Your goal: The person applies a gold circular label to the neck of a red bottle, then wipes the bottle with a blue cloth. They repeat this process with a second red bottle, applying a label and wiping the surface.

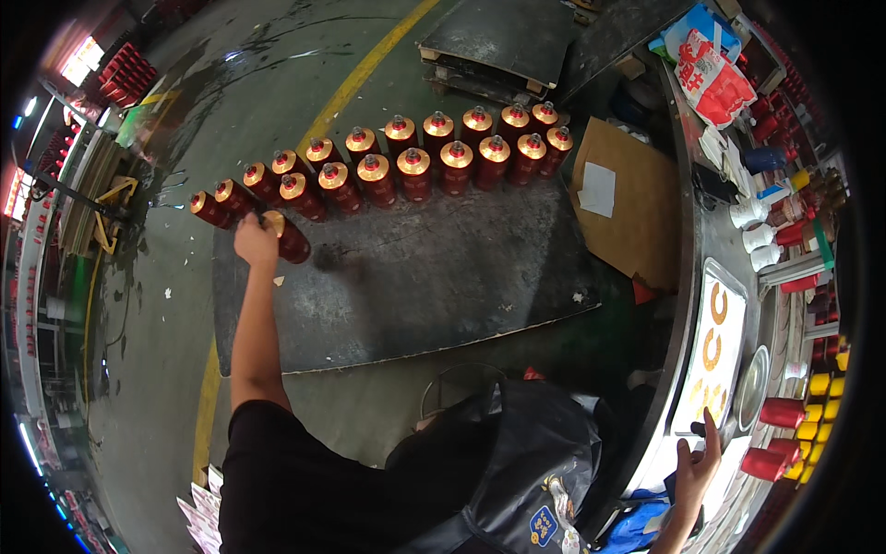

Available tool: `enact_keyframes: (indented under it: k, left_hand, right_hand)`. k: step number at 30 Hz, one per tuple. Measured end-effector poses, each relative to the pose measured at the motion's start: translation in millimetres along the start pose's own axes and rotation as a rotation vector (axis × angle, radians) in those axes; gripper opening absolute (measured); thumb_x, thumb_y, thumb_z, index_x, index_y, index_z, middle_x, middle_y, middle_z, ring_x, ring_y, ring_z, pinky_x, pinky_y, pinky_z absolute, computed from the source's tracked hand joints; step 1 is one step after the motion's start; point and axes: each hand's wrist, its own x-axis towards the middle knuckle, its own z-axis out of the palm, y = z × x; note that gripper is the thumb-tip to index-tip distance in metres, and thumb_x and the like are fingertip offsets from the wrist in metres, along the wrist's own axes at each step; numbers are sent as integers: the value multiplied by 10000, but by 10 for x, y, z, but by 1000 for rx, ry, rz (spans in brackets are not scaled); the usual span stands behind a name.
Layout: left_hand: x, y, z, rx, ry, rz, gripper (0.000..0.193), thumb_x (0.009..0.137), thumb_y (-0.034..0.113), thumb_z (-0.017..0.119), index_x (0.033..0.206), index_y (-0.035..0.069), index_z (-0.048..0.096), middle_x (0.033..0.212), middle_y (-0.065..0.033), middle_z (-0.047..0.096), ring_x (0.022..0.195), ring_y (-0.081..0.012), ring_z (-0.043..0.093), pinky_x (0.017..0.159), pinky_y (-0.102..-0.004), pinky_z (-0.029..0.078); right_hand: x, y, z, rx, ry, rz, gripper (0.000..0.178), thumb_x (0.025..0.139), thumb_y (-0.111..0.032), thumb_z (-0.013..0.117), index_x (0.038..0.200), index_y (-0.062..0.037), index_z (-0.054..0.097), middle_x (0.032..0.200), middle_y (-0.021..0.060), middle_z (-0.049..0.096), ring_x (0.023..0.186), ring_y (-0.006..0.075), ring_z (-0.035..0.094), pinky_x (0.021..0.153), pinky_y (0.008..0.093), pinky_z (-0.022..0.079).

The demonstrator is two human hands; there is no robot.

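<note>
My left hand (256,240), arm stretched out, has its fingers closed round the top of a dark red bottle (294,244) with a gold shoulder. This bottle stands on a dark board (415,277), nearer to me than the others. Beyond it, several like bottles (414,175) with clear, knob-like tops stand close together in two rough rows. At the lower right, my right hand (694,466) is over the bench with thumb and fingers apart. A small black piece (699,428) shows at its fingertips; what it is I cannot make out. Close by lies a white sheet with gold C-shaped pieces (713,337).
A brown cardboard sheet (637,208) leans between the board and the bench (688,277). A round metal dish (752,388) sits beside the white sheet. Red and yellow containers (784,413) line the right side. Stacked dark boards (498,42) lie at the back.
</note>
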Motion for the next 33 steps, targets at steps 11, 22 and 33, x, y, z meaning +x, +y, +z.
enact_keyframes:
  k: [11, 22, 33]
  left_hand:
    - [510, -859, 1512, 71, -267, -214, 254, 881, 288, 714, 1039, 96, 661, 978, -174, 713, 919, -387, 701, 762, -501, 553]
    - [586, -1460, 2052, 321, -197, 193, 424, 966, 506, 575, 1122, 123, 669, 958, -142, 737, 846, -322, 737, 695, -474, 600]
    - [-1596, 3221, 524, -1129, -401, 145, 240, 969, 116, 652, 1137, -54, 670, 1103, -216, 713, 949, -282, 693, 880, -391, 550]
  right_hand:
    - [-137, 1116, -130, -61, 152, 18, 592, 828, 14, 662, 1412, -15, 568, 1387, 144, 610, 1301, 258, 543, 1143, 383, 360]
    - [-808, 882, -128, 240, 215, -15, 563, 915, -21, 704, 1445, -66, 522, 1457, 107, 546, 1222, 167, 554, 1020, 308, 472]
    - [-1151, -1, -296, 34, 434, 251, 520, 860, -207, 732, 1356, -94, 622, 1104, 224, 682, 915, 356, 667, 901, 422, 523]
